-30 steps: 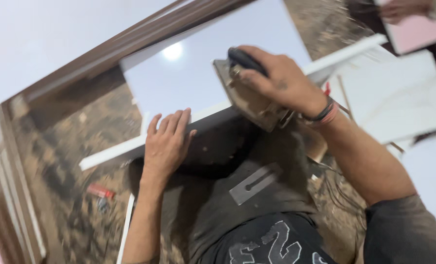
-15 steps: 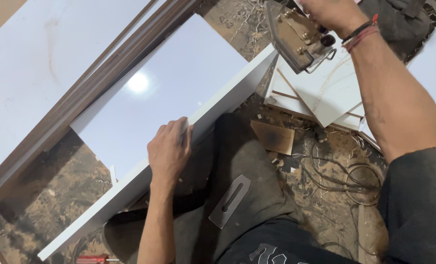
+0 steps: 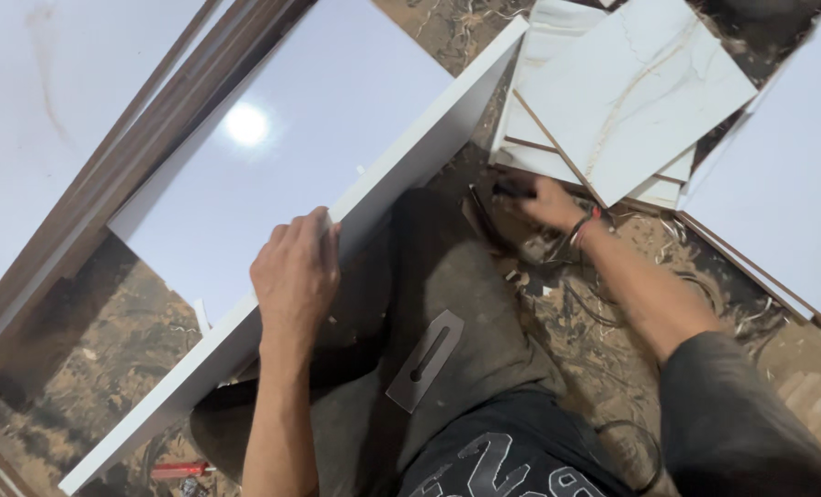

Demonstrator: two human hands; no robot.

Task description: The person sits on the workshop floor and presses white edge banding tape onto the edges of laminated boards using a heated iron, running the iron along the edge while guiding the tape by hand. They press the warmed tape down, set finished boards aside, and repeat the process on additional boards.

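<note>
A glossy white panel (image 3: 272, 156) lies tilted across the frame's left half, its thick white edge running from lower left up to top centre, w/ dark brown wood strips (image 3: 134, 120) alongside its far side and a red-handled tool (image 3: 178, 470) on the floor near its lower end. The left hand (image 3: 295, 276) rests on that near edge, fingers together and curled over the rim, forearm coming straight up from the bottom of the frame. A flat grey metal plate (image 3: 426, 360) w/ a slot lies on the person's dark trouser leg at centre. To the right, the right hand (image 3: 544, 201) reaches down to the floor, fingers closed around a dark-handled tool (image 3: 511, 190) beside a stack of marble-look white boards (image 3: 631, 92); a band circles the wrist. The floor (image 3: 88, 350) is mottled brown stone, littered w/ shavings and a black cable (image 3: 631, 442).
</note>
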